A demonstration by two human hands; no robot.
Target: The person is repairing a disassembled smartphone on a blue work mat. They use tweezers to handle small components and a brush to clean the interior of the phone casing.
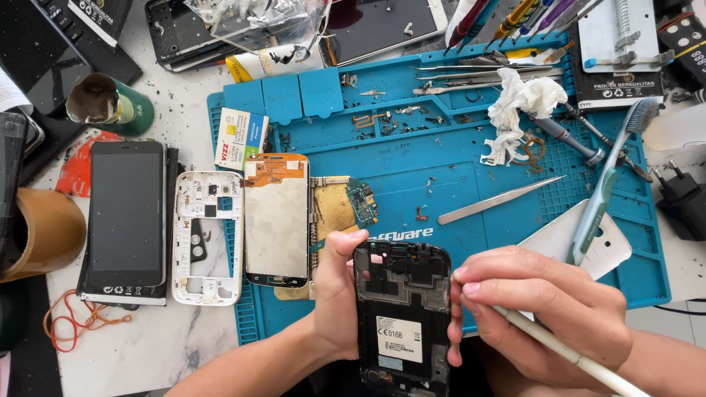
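Observation:
My left hand point(334, 298) grips the left edge of a black phone frame point(403, 316), held upright over the front edge of the blue work mat point(471, 191). The frame shows its inner side with a white label. My right hand point(548, 309) steadies the frame's right edge with its fingertips and holds a thin white stick point(581, 360) that points down to the right. Just left of my left hand lie a detached display panel with an orange flex cable point(276, 219) and a small circuit board point(362, 200).
A white phone housing point(207, 237) and a black phone point(126, 215) lie left of the mat. On the mat: metal tweezers point(500, 200), a toothbrush point(614, 173), a crumpled tissue point(523, 99), screwdrivers, loose screws. A green tape roll point(110, 103) and brown cup point(44, 231) stand at left.

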